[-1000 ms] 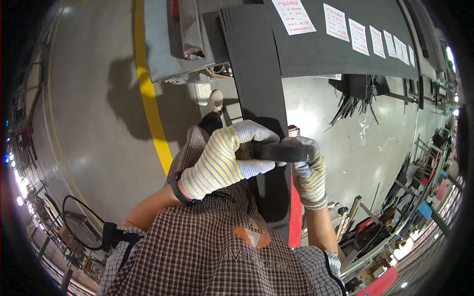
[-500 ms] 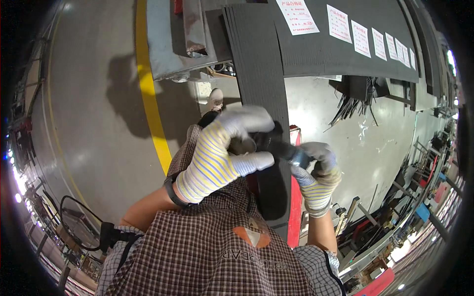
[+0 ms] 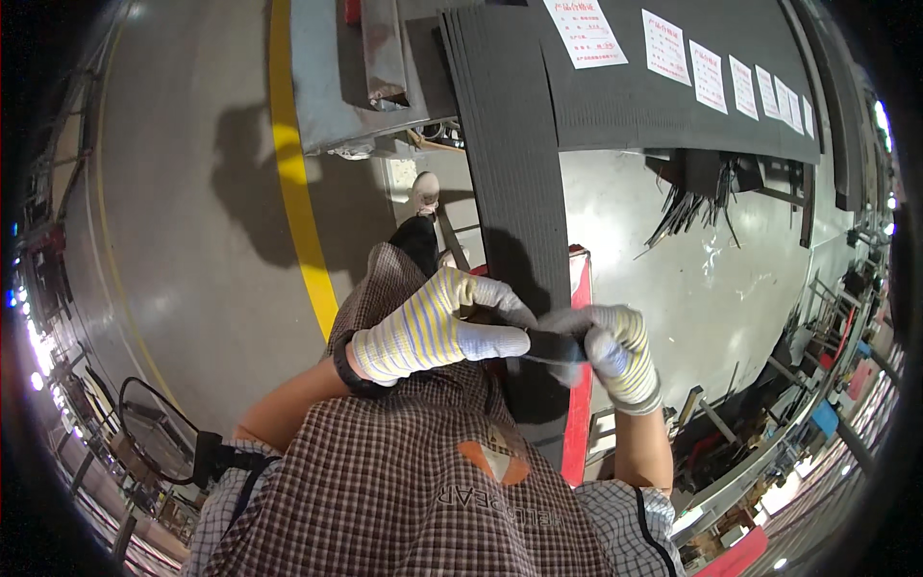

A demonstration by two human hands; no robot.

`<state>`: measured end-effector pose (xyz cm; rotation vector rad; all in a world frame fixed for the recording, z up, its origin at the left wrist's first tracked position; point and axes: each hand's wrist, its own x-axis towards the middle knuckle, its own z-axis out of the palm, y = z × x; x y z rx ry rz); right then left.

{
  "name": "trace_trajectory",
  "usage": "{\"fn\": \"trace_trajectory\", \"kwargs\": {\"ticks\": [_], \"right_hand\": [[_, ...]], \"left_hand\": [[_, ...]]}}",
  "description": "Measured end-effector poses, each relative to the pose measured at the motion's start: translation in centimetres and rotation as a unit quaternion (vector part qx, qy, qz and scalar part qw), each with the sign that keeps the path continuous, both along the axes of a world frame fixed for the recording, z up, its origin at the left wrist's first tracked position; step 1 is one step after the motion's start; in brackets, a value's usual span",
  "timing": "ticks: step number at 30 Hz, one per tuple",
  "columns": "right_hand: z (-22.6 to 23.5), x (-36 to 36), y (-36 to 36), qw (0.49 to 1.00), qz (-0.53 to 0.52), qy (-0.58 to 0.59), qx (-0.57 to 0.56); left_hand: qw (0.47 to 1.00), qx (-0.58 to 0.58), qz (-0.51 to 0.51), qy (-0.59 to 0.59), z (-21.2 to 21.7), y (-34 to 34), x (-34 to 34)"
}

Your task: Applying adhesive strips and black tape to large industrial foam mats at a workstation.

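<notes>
My left hand (image 3: 437, 327), in a striped knit glove with grey fingers, is closed in a pinch, thumb and fingertips together. Gloved the same way, my right hand (image 3: 615, 351) curls close beside it. Between the two is a small dark, glossy object (image 3: 556, 346), blurred by motion, so its kind does not show. Both hands hold it above a stack of long black ribbed strips (image 3: 510, 183), which runs away from me under them. My hands' shadow falls on the strips.
White printed labels (image 3: 665, 46) lie in a row on wide black sheets (image 3: 615, 111) at the far right. A red bar (image 3: 580, 375) stands beside the strips. Thin black offcuts (image 3: 687, 197) hang below the sheets. A metal bench (image 3: 332, 87) stands far left of the strips, near a yellow floor line (image 3: 288, 168).
My left hand has come down toward me and its fingers have closed to a pinch. My right hand has turned and drawn nearer to it, its fingers curling around the dark object.
</notes>
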<state>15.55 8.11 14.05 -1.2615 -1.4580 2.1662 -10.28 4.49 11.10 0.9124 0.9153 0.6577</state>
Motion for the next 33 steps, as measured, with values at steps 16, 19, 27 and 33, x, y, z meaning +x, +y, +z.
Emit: {"fn": "trace_trajectory", "kwargs": {"ticks": [16, 19, 27, 33], "right_hand": [[0.0, -1.6, 0.9, 0.832, 0.136, -0.170, 0.510], [0.1, -1.5, 1.2, 0.813, 0.169, -0.167, 0.532], [2.5, -4.6, 1.4, 0.756, 0.325, -0.151, 0.548], [4.9, -1.6, 6.2, 0.794, 0.309, -0.221, 0.474]], "left_hand": [[0.945, 0.157, 0.254, 0.134, -2.8, -2.0, 2.7], [0.951, 0.202, 0.203, 0.115, -3.2, -2.1, 2.5], [0.990, -0.022, 0.134, 0.026, -1.4, -3.9, -0.2], [0.978, 0.023, 0.198, -0.058, -4.2, -6.1, -2.4]]}}
